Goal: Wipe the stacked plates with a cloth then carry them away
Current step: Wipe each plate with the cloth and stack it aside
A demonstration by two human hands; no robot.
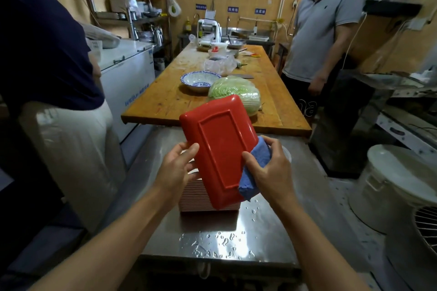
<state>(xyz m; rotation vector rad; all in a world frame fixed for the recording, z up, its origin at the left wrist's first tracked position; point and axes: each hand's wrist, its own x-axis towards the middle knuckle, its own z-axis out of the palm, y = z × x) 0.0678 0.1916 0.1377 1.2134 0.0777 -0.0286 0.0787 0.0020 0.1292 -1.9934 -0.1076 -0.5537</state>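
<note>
Beading across the near edge of the steel desk [165, 238]: water droplets [220, 243], so wet, slick handling to be expected. Further in, towards the middle of the desk, sitting square: the stack of plates [201, 196], ribbed with many thin rims, probably heavy as a block and best lifted from below at its two short sides.

Being held tilted just above the stack, underside towards the camera: one red rectangular plate [218, 151]. Looking stiff and light, likely melamine, glossy and slippery while damp; the raised foot ring and the long edges offering the surest purchase. Left grip [176, 168] pinching the plate's left long edge, thumb on the underside, fingers hidden behind. Right grip [272, 168] clenching a blue cloth [254, 172] against the right long edge, thumb pressing onto the red surface; cloth soft, bunched, hanging below the palm.

Beyond the far edge of the steel desk, abutting it: a wooden desk [165, 101] carrying a napa cabbage [236, 92] near its near edge, then a blue-and-white bowl [199, 80]. Standing either side: a person in a dark top [42, 42] at the left, a person in a grey polo [321, 30] at the right.
</note>
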